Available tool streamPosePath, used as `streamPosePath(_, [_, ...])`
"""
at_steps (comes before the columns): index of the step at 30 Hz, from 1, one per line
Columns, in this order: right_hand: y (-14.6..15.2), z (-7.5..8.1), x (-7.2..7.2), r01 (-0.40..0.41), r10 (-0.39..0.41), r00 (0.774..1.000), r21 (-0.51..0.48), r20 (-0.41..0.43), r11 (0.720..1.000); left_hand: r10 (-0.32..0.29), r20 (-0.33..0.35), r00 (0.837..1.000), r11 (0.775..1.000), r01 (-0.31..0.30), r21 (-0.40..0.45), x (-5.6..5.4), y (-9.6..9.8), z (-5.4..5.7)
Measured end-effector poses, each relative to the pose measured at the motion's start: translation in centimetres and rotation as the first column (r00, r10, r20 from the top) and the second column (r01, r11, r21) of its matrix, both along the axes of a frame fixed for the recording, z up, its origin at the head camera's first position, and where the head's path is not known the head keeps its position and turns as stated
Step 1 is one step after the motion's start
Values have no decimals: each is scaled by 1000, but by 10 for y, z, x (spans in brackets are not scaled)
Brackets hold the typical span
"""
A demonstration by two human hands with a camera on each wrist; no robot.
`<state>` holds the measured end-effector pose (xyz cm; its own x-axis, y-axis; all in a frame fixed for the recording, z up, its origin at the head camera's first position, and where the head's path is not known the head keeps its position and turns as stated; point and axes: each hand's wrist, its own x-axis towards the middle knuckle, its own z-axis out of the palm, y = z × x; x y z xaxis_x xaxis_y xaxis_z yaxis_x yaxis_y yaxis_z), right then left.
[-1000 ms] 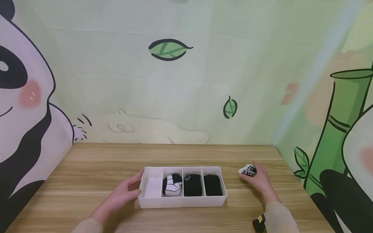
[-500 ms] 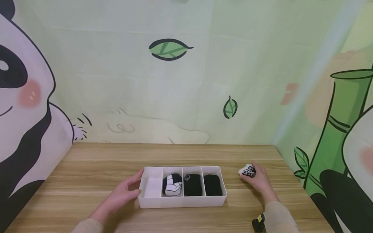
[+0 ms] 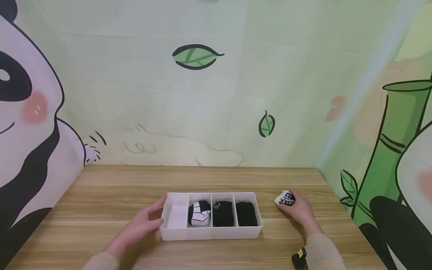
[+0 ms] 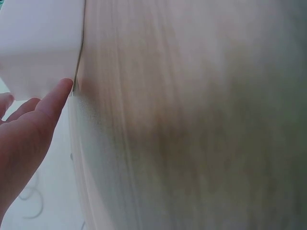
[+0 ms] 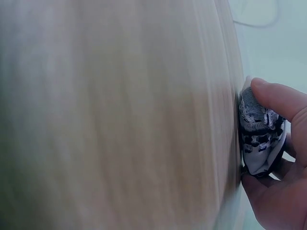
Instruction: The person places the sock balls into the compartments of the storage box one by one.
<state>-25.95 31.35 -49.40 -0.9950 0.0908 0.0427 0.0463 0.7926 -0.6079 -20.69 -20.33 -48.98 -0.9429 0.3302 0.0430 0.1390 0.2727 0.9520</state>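
Note:
A white box (image 3: 210, 234) with dividers stands on the wooden table in the head view. Its left compartment holds nothing. Further right in it lie a black-and-white folded sock (image 3: 200, 214), a black folded sock with a grey patch (image 3: 223, 215) and a plain black one (image 3: 246, 215). My left hand (image 3: 143, 221) touches the box's left end, thumb and fingers spread and fairly straight. To the right of the box, my right hand (image 3: 300, 209) grips another folded sock (image 3: 285, 198), white with black pattern. In the right wrist view, that sock (image 5: 261, 132) sits between thumb and fingers, close against the tabletop.
The wooden table (image 3: 135, 180) ends at a printed cloth backdrop (image 3: 216, 93) behind. Backdrop panels with painted pandas and bamboo flank it on both sides. A small black device with a yellow mark (image 3: 299, 258) is beside the right sleeve (image 3: 324, 251).
My right hand has shifted very slightly to the left with the patterned sock in its grip. The left hand and the box stay where they were.

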Motion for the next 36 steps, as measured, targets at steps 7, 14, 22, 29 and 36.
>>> streamPosePath(7, [-2, 2, 1, -12, 12, 1000, 26, -12, 1000, 8, 6, 1000, 1000, -8, 7, 0, 0, 0])
streamPosePath(14, [-7, 4, 2, -19, 19, 1000, 35, -15, 999, 11, 7, 1000, 1000, -11, 14, -1, 1, 1])
streamPosePath(22, [-13, 8, 3, -5, 5, 1000, 14, 3, 1000, 9, 1, 1000, 1000, -9, -8, 0, 1, 2])
streamPosePath(29, [-16, 13, 5, -7, 7, 1000, -10, -14, 1000, 5, 1, 1000, 1000, -5, -3, -1, 0, 0])
streamPosePath(36, [-21, 19, 9, -15, 15, 999, -25, -32, 1000, 5, 4, 1000, 1000, -5, 9, -1, 0, 0])
